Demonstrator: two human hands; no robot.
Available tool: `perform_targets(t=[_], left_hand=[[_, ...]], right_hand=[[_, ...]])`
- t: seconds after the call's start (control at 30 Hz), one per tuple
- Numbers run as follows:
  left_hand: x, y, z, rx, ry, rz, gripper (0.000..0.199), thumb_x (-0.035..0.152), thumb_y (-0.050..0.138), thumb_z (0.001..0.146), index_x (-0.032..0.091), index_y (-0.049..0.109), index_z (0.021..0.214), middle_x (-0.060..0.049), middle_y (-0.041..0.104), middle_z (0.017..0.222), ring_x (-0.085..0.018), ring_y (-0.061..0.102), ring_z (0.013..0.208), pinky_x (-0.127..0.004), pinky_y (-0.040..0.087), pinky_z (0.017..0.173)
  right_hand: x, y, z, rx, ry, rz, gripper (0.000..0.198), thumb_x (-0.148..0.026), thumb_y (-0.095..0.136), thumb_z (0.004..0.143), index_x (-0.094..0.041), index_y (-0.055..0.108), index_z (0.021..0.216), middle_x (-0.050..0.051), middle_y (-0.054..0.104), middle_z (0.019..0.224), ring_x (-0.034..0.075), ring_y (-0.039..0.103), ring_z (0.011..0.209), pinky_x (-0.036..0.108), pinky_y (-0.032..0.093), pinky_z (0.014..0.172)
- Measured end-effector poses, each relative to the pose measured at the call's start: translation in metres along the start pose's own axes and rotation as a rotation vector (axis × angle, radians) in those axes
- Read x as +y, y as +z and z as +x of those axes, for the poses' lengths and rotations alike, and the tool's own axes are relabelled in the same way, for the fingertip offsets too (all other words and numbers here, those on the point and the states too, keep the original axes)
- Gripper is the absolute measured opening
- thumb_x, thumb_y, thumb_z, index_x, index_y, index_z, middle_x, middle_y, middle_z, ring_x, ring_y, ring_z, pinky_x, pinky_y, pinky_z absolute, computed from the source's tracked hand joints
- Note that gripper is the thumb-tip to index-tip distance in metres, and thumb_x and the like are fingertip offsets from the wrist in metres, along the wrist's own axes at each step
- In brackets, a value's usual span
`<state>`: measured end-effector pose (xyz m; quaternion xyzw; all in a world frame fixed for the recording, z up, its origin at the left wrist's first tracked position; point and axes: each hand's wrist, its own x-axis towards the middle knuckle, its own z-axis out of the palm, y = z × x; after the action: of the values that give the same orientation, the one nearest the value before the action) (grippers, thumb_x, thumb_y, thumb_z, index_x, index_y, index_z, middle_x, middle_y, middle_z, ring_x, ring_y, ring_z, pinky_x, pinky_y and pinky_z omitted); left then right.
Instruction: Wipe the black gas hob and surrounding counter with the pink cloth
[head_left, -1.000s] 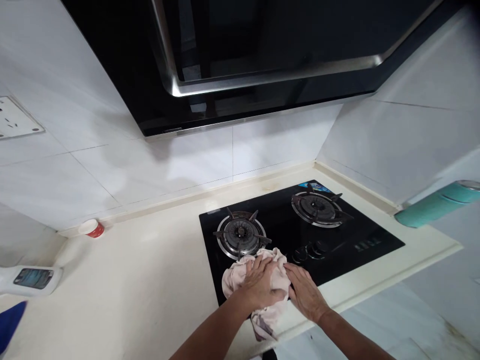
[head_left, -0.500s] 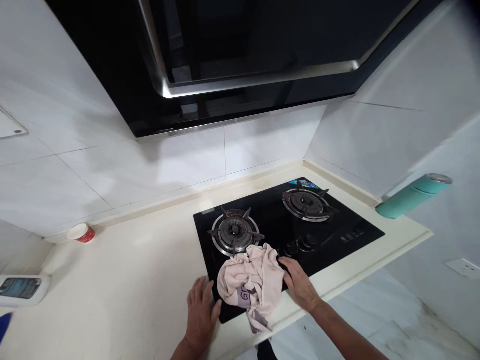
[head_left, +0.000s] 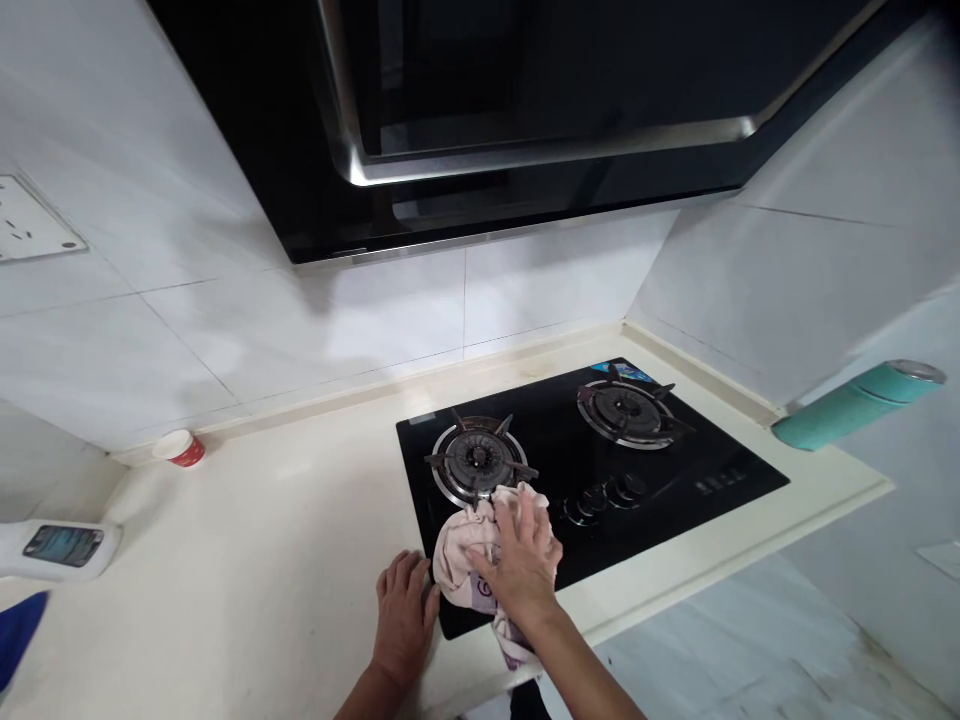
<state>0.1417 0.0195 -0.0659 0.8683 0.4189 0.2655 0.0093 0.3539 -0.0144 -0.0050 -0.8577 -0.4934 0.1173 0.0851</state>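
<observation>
Since half a second ago, the right hand [head_left: 523,570] has moved from the right edge of the pink cloth [head_left: 456,560] onto the top of it. One second ago the left hand [head_left: 405,615] was on the cloth; now, as in the last frame, it is on the counter [head_left: 285,560] at the left edge of the black stove [head_left: 551,425].

The right hand is spread, palm down, with fingers apart and slightly bent and the thumb stretched out to the left across the cloth. The left hand is loosely bent, fingers close together and thumb apart, with nothing seen in it; its thumb is just beside the cloth.

The cloth lies bunched on the near left corner of the stove, in front of the left burner [head_left: 480,462]. Its tail runs over the stove's front edge onto the counter, and part of its purple lettering shows. Right of it are the knobs [head_left: 591,500], with the right burner [head_left: 628,412] farther back.

On the counter, a red and white cup [head_left: 180,448] is near the back wall, a white bottle [head_left: 64,548] is at the far left, and a green flask [head_left: 855,405] is at the right end. A dark range hood [head_left: 525,80] hangs above.
</observation>
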Motion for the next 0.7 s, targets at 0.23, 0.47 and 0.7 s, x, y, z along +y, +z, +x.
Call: perform_targets(t=[0.23, 0.47, 0.7], left_hand=[[-0.003, 0.003, -0.001, 0.030, -0.001, -0.024, 0.028, 0.027, 0.051, 0.097, 0.022, 0.063, 0.121, -0.009, 0.069, 0.122, -0.025, 0.059, 0.122, -0.044, 0.047, 0.098], [-0.002, 0.004, -0.001, 0.034, -0.025, -0.041, 0.027, 0.025, 0.051, 0.096, 0.024, 0.065, 0.120, -0.007, 0.070, 0.121, -0.024, 0.061, 0.121, -0.043, 0.048, 0.096], [-0.002, 0.004, -0.003, 0.069, -0.018, -0.001, 0.028, 0.023, 0.054, 0.094, 0.025, 0.065, 0.120, -0.006, 0.071, 0.120, -0.022, 0.062, 0.118, -0.040, 0.050, 0.094]], right_hand=[[0.031, -0.001, 0.008, 0.040, -0.159, 0.003, 0.035, -0.045, 0.053, 0.093, -0.031, 0.067, 0.122, 0.010, 0.039, 0.156, 0.041, 0.035, 0.137, 0.061, 0.037, 0.101], [0.088, -0.015, 0.056, 0.172, 0.044, 0.136, 0.043, -0.019, 0.060, 0.081, -0.027, 0.067, 0.123, 0.011, 0.041, 0.147, 0.028, 0.054, 0.116, 0.040, 0.047, 0.097], [0.108, -0.018, 0.073, 0.269, 0.104, 0.729, 0.039, -0.035, 0.054, 0.074, -0.021, 0.070, 0.107, 0.008, 0.066, 0.108, 0.024, 0.066, 0.091, 0.034, 0.055, 0.078]])
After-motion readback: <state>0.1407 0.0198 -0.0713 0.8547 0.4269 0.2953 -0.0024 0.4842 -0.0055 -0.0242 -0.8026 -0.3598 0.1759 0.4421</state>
